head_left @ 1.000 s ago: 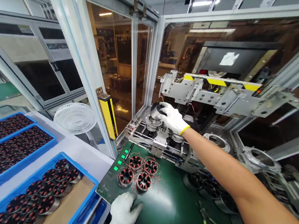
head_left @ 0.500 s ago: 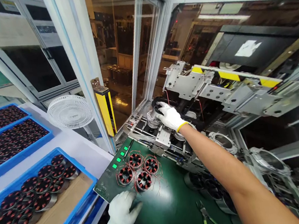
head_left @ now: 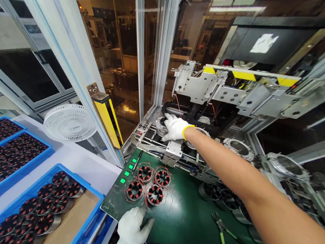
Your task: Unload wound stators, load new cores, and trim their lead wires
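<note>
My right hand (head_left: 175, 127), in a white glove with a yellow cuff, rests its fingers on a round metal cup (head_left: 161, 126) in the machine's fixture. Nothing shows held in it. My left hand (head_left: 132, 228), gloved the same way, lies loosely at the near edge of a green mat (head_left: 179, 214), holding nothing visible. Just above it, several wound stators with copper-red coils and thin red leads sit on a dark green board (head_left: 113, 201) with lit green buttons. The nearest stator (head_left: 134, 190) is a short reach from my left fingers.
Blue trays (head_left: 52, 189) packed with stators lie to the left, beside a white fan (head_left: 68, 123). A yellow light-curtain bar (head_left: 106, 118) stands on the frame. A steel bracket (head_left: 223, 87) overhangs the fixture. Green-handled pliers (head_left: 222, 232) and metal rings (head_left: 238, 148) lie to the right.
My right hand has shifted left and down, and the dark-topped part under it no longer shows. The view has swung slightly. My left hand has barely moved.
</note>
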`<state>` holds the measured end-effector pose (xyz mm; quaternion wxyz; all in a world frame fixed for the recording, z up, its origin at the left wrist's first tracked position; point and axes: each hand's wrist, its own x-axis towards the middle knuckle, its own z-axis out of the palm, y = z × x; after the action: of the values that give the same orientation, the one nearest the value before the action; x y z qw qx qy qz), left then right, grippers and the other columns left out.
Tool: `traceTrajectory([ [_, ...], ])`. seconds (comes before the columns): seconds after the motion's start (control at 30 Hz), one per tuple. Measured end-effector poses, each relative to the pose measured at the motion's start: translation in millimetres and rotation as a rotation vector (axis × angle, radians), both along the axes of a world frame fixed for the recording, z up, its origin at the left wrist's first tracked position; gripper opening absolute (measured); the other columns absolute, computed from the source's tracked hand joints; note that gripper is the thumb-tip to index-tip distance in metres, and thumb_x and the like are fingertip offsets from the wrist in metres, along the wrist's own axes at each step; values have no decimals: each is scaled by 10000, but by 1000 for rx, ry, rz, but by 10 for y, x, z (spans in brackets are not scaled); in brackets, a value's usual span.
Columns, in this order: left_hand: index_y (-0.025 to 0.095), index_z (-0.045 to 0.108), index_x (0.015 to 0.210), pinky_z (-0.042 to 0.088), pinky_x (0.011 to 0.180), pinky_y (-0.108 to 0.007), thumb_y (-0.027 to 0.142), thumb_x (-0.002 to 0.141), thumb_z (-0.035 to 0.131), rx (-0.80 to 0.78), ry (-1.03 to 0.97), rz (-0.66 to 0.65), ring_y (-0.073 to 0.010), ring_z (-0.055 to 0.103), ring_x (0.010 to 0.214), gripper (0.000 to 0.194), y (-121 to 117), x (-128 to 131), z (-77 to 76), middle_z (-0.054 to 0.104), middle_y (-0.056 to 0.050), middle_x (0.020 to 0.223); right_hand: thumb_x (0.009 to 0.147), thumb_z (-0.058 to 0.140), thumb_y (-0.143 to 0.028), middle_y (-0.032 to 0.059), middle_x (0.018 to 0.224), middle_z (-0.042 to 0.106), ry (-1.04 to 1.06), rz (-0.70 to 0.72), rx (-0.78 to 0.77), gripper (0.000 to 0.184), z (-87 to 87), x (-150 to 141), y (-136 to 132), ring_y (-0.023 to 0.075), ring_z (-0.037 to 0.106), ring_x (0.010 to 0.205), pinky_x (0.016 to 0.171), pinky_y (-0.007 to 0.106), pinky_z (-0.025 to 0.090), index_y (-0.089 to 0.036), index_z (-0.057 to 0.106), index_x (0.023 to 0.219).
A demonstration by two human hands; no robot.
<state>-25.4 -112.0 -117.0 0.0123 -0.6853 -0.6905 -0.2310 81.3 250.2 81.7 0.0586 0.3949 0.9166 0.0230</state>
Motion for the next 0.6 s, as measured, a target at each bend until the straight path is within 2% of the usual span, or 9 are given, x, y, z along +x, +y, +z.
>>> traceTrajectory([
  [0.07, 227, 640, 885, 454, 591, -283, 426, 834, 558, -1, -5, 1, -181, 647, 657, 222, 5, 1, -5, 687, -31, 733, 564, 731, -671, 207, 1508, 187, -34, -17, -12, 896, -66, -9, -26, 419, 337, 1284, 997, 485, 390, -93, 559, 1226],
  [0.13, 229, 644, 881, 455, 585, -285, 427, 833, 558, -2, -9, 10, -183, 649, 647, 221, 16, -1, -20, 686, -29, 719, 578, 734, -650, 226, 1506, 174, -11, -8, -15, 891, -81, -27, -47, 422, 309, 1298, 1004, 510, 373, -79, 546, 1235],
  [0.23, 235, 651, 900, 481, 620, -290, 431, 837, 550, -25, -29, 24, -190, 667, 684, 229, 21, -25, -60, 706, -33, 767, 632, 747, -547, 261, 1473, 233, 78, 4, -1, 771, -6, -39, -149, 418, 339, 1276, 1001, 515, 368, -38, 568, 1183],
  [0.33, 226, 651, 962, 514, 705, -287, 441, 847, 530, -111, -90, -9, -196, 691, 787, 273, -2, -84, -80, 730, -48, 887, 752, 676, -472, 217, 1446, 318, 189, -52, 35, 621, 112, 62, -462, 345, 381, 1264, 1034, 457, 348, -63, 549, 1202],
  [0.37, 221, 650, 982, 520, 730, -285, 445, 848, 522, -157, -112, -27, -199, 695, 819, 291, -8, -106, -70, 732, -53, 918, 799, 630, -461, 186, 1442, 340, 234, -63, 55, 574, 142, 135, -626, 313, 388, 1264, 1047, 438, 338, -90, 531, 1225],
  [0.47, 229, 647, 1023, 537, 750, -297, 480, 837, 500, -341, -157, -9, -219, 700, 862, 345, 17, -145, 9, 736, -50, 966, 874, 545, -465, 132, 1415, 402, 511, 116, 153, 509, 144, 487, -1302, 254, 410, 1253, 1057, 411, 344, -134, 491, 1257],
  [0.53, 244, 643, 1036, 548, 756, -320, 509, 826, 484, -480, -170, 31, -239, 698, 899, 373, 60, -121, 66, 736, -38, 997, 908, 487, -497, 103, 1406, 421, 627, 212, 183, 506, 37, 856, -1887, 208, 406, 1262, 1062, 339, 353, -145, 476, 1272],
  [0.6, 246, 642, 1032, 546, 807, -333, 521, 814, 475, -599, -183, -31, -244, 684, 960, 389, 101, -51, 98, 729, -32, 1037, 901, 498, -500, 74, 1334, 504, 745, 137, 172, 489, -172, 1367, -2505, 163, 468, 1208, 1037, 268, 382, -158, 490, 1250],
])
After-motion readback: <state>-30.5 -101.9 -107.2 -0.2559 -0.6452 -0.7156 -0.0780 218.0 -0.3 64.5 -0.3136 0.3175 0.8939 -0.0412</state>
